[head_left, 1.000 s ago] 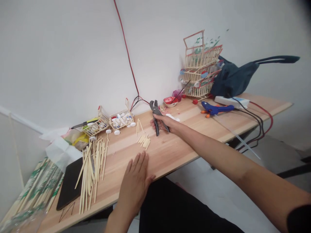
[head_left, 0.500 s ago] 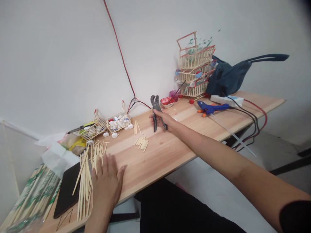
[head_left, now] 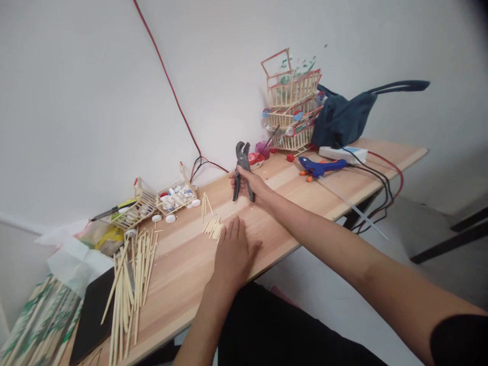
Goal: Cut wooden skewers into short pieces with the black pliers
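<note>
My right hand (head_left: 247, 182) grips a pair of black and grey cutters (head_left: 244, 157) by the handles, with the curved jaws pointing up above the wooden table (head_left: 183, 274). Palm down and fingers stretched out, my left hand (head_left: 233, 251) is over the table near its front edge. Its fingertips are beside a pile of short cut sticks (head_left: 212, 227) and partly cover it. Just behind that pile lie a few slightly longer sticks (head_left: 206, 204). Long wooden sticks (head_left: 125, 300) are spread in a loose heap on the left.
Two small stick-built carts (head_left: 177, 195) holding white caps stand by the wall. Stacked stick baskets (head_left: 293, 101), a dark blue bag (head_left: 339, 119), a white power strip (head_left: 343, 154) and a blue glue gun (head_left: 322, 166) are at the right. A black tablet-like slab (head_left: 91, 315) lies left, beside packaged sticks (head_left: 41, 317).
My left hand has moved right, from the long sticks to the short cut pile. My right hand still holds the cutters. The view has shifted slightly to the right.
</note>
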A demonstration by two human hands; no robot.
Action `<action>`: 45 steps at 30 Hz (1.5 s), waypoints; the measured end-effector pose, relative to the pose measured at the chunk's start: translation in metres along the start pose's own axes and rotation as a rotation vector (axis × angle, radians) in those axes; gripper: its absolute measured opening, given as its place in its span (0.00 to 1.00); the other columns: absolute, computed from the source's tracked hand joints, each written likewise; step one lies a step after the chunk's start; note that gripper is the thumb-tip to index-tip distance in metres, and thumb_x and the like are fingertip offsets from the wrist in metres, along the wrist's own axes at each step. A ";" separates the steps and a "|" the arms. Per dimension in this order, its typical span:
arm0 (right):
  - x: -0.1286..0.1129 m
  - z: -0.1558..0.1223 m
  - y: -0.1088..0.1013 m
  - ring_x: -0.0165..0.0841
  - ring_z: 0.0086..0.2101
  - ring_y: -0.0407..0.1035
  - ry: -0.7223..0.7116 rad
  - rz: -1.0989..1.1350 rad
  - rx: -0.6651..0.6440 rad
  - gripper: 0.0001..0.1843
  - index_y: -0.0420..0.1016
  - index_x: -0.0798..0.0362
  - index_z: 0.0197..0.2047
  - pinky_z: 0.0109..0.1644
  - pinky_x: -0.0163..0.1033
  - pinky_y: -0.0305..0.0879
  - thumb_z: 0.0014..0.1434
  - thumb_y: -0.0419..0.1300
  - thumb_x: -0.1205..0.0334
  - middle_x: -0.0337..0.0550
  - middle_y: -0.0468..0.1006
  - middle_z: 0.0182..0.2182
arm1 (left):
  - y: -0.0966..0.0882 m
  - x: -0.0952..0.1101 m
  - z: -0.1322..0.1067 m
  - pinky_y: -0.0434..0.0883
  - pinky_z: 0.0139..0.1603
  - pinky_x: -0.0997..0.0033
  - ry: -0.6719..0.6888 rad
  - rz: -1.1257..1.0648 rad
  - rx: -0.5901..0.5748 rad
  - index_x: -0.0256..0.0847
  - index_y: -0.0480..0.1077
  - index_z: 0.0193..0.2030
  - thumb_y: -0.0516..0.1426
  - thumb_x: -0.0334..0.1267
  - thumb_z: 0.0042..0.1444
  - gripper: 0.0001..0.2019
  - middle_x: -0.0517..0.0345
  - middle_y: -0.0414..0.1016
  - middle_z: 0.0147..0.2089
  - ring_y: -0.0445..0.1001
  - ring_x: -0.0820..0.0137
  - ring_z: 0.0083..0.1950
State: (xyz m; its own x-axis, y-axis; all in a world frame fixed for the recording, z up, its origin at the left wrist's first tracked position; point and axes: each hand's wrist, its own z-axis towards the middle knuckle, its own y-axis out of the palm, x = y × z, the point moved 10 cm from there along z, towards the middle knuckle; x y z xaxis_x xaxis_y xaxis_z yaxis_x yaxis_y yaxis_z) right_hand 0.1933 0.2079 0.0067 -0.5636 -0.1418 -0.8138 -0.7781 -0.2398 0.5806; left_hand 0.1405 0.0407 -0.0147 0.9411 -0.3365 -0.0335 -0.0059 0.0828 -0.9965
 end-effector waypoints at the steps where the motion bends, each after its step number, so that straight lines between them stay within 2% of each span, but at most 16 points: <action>1: 0.000 -0.001 0.001 0.28 0.24 0.70 0.000 -0.015 -0.004 0.20 0.74 0.58 0.32 0.32 0.31 0.67 0.67 0.49 0.54 0.44 0.77 0.24 | -0.002 -0.004 0.006 0.52 0.68 0.51 0.002 -0.032 -0.001 0.23 0.56 0.65 0.44 0.49 0.64 0.31 0.35 0.54 0.69 0.51 0.54 0.71; 4: 0.002 -0.001 0.004 0.28 0.24 0.70 -0.001 -0.051 -0.015 0.20 0.74 0.57 0.31 0.32 0.32 0.67 0.67 0.49 0.55 0.43 0.77 0.23 | -0.014 -0.014 0.013 0.57 0.67 0.56 0.045 -0.171 0.072 0.26 0.58 0.65 0.46 0.43 0.65 0.27 0.37 0.57 0.68 0.57 0.59 0.69; 6: 0.003 -0.001 0.005 0.28 0.24 0.70 0.008 -0.061 -0.015 0.20 0.74 0.57 0.31 0.32 0.32 0.67 0.67 0.49 0.54 0.42 0.76 0.23 | -0.032 -0.030 0.009 0.62 0.64 0.58 0.034 -0.262 0.233 0.32 0.62 0.62 0.46 0.38 0.64 0.22 0.42 0.63 0.65 0.62 0.62 0.65; 8: 0.004 -0.001 0.004 0.27 0.24 0.70 0.019 -0.062 -0.005 0.20 0.74 0.57 0.31 0.33 0.32 0.67 0.67 0.49 0.54 0.41 0.76 0.23 | -0.048 -0.051 0.001 0.66 0.59 0.58 -0.027 -0.309 0.405 0.35 0.70 0.54 0.50 0.35 0.62 0.16 0.45 0.73 0.56 0.69 0.62 0.58; 10: 0.003 -0.002 0.003 0.27 0.24 0.69 0.024 -0.060 0.009 0.20 0.73 0.56 0.31 0.33 0.32 0.67 0.67 0.49 0.54 0.41 0.76 0.23 | -0.053 -0.060 0.000 0.69 0.52 0.60 -0.027 -0.330 0.462 0.37 0.75 0.43 0.54 0.34 0.59 0.10 0.49 0.79 0.44 0.72 0.62 0.49; 12: 0.001 -0.003 0.003 0.27 0.23 0.69 0.021 -0.056 0.018 0.20 0.73 0.57 0.30 0.33 0.32 0.67 0.68 0.49 0.55 0.41 0.75 0.22 | -0.049 -0.056 0.005 0.68 0.48 0.63 0.031 -0.345 0.435 0.38 0.76 0.37 0.56 0.33 0.58 0.07 0.53 0.79 0.38 0.72 0.64 0.44; 14: 0.002 -0.003 0.004 0.27 0.24 0.69 0.021 -0.059 0.012 0.20 0.74 0.57 0.30 0.32 0.32 0.67 0.67 0.49 0.55 0.41 0.75 0.22 | -0.043 -0.048 0.015 0.67 0.47 0.64 0.074 -0.329 0.379 0.39 0.76 0.34 0.56 0.32 0.58 0.07 0.54 0.78 0.36 0.70 0.65 0.42; 17: 0.006 -0.003 0.005 0.27 0.24 0.70 0.034 -0.083 -0.005 0.21 0.74 0.57 0.31 0.32 0.32 0.68 0.67 0.50 0.54 0.42 0.76 0.23 | -0.033 -0.040 0.031 0.65 0.44 0.66 0.047 -0.231 0.259 0.38 0.74 0.30 0.54 0.29 0.58 0.09 0.53 0.76 0.33 0.69 0.65 0.39; 21: 0.012 -0.001 0.007 0.27 0.24 0.70 0.043 -0.102 -0.021 0.20 0.75 0.58 0.30 0.33 0.32 0.69 0.66 0.51 0.53 0.43 0.77 0.23 | -0.028 -0.032 0.041 0.64 0.40 0.68 0.010 -0.040 0.088 0.36 0.73 0.32 0.52 0.26 0.57 0.09 0.51 0.74 0.34 0.69 0.65 0.39; 23: 0.014 -0.001 0.007 0.27 0.24 0.70 0.041 -0.101 -0.028 0.20 0.75 0.58 0.30 0.33 0.32 0.69 0.66 0.52 0.54 0.43 0.77 0.23 | -0.027 -0.024 0.040 0.64 0.40 0.67 0.019 0.090 0.041 0.35 0.72 0.34 0.52 0.24 0.57 0.09 0.49 0.74 0.35 0.69 0.63 0.40; 26: 0.016 0.001 0.005 0.27 0.24 0.70 0.051 -0.104 -0.026 0.20 0.75 0.58 0.31 0.32 0.31 0.69 0.66 0.52 0.53 0.44 0.77 0.23 | -0.026 -0.011 0.035 0.65 0.43 0.64 0.030 0.230 0.027 0.33 0.71 0.38 0.51 0.22 0.56 0.09 0.47 0.73 0.38 0.69 0.60 0.43; 31: 0.019 0.001 0.002 0.26 0.24 0.71 0.057 -0.098 -0.020 0.21 0.75 0.57 0.31 0.32 0.30 0.69 0.66 0.51 0.52 0.43 0.77 0.23 | -0.018 0.000 0.028 0.66 0.42 0.62 0.039 0.293 0.056 0.31 0.69 0.39 0.48 0.21 0.57 0.10 0.44 0.72 0.40 0.69 0.58 0.44; 38: 0.025 -0.006 0.006 0.27 0.22 0.69 0.093 -0.138 -0.005 0.20 0.74 0.57 0.29 0.32 0.33 0.70 0.66 0.51 0.54 0.42 0.76 0.23 | -0.019 -0.002 0.029 0.67 0.41 0.63 0.022 0.290 0.120 0.31 0.69 0.37 0.49 0.21 0.57 0.10 0.44 0.72 0.37 0.69 0.60 0.43; 45: 0.027 -0.002 0.003 0.27 0.23 0.70 0.088 -0.164 -0.011 0.20 0.74 0.56 0.28 0.31 0.32 0.70 0.64 0.54 0.51 0.43 0.77 0.23 | -0.017 -0.006 0.042 0.68 0.40 0.64 0.014 0.249 0.082 0.28 0.71 0.38 0.48 0.18 0.56 0.12 0.42 0.71 0.38 0.69 0.60 0.42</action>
State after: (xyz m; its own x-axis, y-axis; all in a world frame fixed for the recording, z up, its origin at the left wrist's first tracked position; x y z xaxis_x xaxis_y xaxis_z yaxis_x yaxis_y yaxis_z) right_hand 0.1767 0.2013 -0.0136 -0.4025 -0.1828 -0.8970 -0.8542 -0.2774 0.4398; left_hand 0.1487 0.0805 0.0060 0.9091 -0.3095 -0.2788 -0.2088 0.2406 -0.9479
